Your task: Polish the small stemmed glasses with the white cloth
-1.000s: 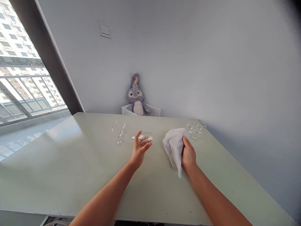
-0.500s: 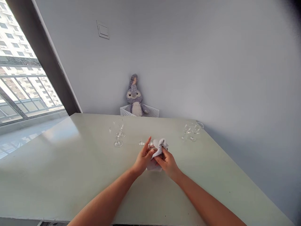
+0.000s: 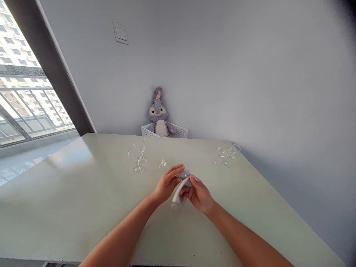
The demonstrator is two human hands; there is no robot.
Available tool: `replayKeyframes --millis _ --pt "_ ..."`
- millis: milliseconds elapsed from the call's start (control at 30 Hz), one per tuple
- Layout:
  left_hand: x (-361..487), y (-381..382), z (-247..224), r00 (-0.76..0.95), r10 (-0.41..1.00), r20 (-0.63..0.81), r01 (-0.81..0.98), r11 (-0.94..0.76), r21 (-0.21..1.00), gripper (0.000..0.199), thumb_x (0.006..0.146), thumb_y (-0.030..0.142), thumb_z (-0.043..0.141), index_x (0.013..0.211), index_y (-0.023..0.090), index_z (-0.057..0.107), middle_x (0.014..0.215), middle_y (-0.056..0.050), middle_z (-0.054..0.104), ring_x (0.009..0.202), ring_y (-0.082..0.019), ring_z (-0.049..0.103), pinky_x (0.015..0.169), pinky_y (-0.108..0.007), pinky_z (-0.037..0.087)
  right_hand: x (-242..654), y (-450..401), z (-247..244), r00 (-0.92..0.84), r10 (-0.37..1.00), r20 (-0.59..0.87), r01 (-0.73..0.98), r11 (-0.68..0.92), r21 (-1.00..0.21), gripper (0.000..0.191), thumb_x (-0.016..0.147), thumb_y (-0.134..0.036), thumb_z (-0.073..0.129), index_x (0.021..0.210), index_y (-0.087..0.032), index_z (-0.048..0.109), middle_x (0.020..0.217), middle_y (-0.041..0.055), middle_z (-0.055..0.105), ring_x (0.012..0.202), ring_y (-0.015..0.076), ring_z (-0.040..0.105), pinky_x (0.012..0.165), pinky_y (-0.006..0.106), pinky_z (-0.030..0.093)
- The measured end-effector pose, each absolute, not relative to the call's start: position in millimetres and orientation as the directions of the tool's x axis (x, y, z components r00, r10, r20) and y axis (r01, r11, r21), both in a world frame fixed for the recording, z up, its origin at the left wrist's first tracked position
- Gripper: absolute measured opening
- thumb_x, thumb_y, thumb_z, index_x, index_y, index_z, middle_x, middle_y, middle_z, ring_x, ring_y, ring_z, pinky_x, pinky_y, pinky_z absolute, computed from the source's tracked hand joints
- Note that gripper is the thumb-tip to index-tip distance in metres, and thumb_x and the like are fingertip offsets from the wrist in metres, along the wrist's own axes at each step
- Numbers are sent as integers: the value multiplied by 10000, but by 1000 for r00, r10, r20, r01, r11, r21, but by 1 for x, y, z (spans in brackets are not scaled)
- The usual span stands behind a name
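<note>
My left hand (image 3: 168,183) is wrapped round a clear stemmed glass, tilted on its side above the table. The foot of the stemmed glass (image 3: 163,163) points to the far left, and its bowl lies between my hands, largely hidden by fingers and cloth. A pale grey-white cloth (image 3: 179,193) is pinched in my right hand (image 3: 198,193), partly against or inside the bowl; I cannot tell which. One end of the cloth hangs down toward me.
Two stemmed glasses (image 3: 138,169) stand upright on the left of the pale table (image 3: 83,215). More stemmed glasses (image 3: 227,163) stand at the far right, near the table's edge. Behind the table, a plush toy (image 3: 158,113) sits in a white perforated basket (image 3: 180,132) by the wall.
The glass has turned, its foot rising and tipping a little away. My left fingers have closed over it, and the cloth has shifted from bunched on top to hanging toward me.
</note>
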State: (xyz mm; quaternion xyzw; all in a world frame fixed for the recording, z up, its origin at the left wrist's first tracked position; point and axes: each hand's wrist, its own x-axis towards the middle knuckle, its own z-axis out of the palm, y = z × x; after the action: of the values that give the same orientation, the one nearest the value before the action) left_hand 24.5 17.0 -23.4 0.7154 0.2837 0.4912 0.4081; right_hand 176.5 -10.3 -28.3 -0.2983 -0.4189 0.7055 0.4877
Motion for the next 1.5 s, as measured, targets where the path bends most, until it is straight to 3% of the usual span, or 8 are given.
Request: replayKeyframes --millis 233,367,533,700,833,1100,1367,1500 --pt "24 12 -23 330 892 310 166 -378 911 387 861 433 363 1131 211 531 867 -36 620 778 -168 549 731 -302 432 172 -21 -38 -172 926 335 213 367 -905 187 687 -400 657 750 -224 648 727 40 635 711 189 567 686 297 445" --pt "24 11 -21 356 826 437 208 -526 825 408 866 406 361 1230 243 452 1083 -79 570 957 -210 518 838 -359 401 179 -15 -29 -264 959 104 -138 69 -988 336 792 -486 500 700 -183 612 572 23 600 530 156 553 552 283 447" --pt "25 10 -19 463 665 586 66 -685 726 415 851 346 422 1253 245 440 1269 -115 436 1154 -242 398 928 -388 345 180 -11 -22 -308 946 -100 -513 -253 -820 330 786 -503 505 757 -186 594 586 -11 568 500 106 513 483 220 411" --pt "26 10 -22 352 853 384 100 -442 891 476 848 422 405 1286 236 395 960 -67 591 861 -188 532 800 -335 418 175 -19 -33 -346 927 145 -106 115 -988 327 767 -508 518 795 -199 620 659 27 607 604 168 559 578 288 446" --pt "26 7 -20 365 885 287 148 -360 921 466 867 465 320 1244 217 433 765 -21 586 697 -153 518 705 -302 429 175 -21 -38 -221 917 332 251 382 -889 208 670 -429 652 743 -234 648 726 38 628 689 186 560 651 291 441" --pt "25 9 -15 374 812 449 -39 -470 882 425 798 357 525 1210 261 489 1196 -99 504 1046 -218 479 884 -354 395 183 -11 -14 -239 967 -84 -422 -181 -888 385 768 -548 486 773 -184 611 555 2 589 455 130 523 464 255 431" --pt "30 14 -27 317 917 240 -50 -237 970 460 839 438 415 1235 207 461 829 -37 615 737 -154 567 706 -298 473 181 -18 -28 -170 937 306 182 335 -924 200 660 -363 684 815 -237 671 713 41 653 708 203 610 651 294 470" --pt "21 20 -28 206 914 350 264 -396 879 414 843 396 422 1231 260 473 744 -25 623 721 -184 580 784 -369 441 191 -7 -25 -101 977 188 199 205 -958 193 703 -407 631 751 -222 653 602 21 636 567 168 599 580 286 476"
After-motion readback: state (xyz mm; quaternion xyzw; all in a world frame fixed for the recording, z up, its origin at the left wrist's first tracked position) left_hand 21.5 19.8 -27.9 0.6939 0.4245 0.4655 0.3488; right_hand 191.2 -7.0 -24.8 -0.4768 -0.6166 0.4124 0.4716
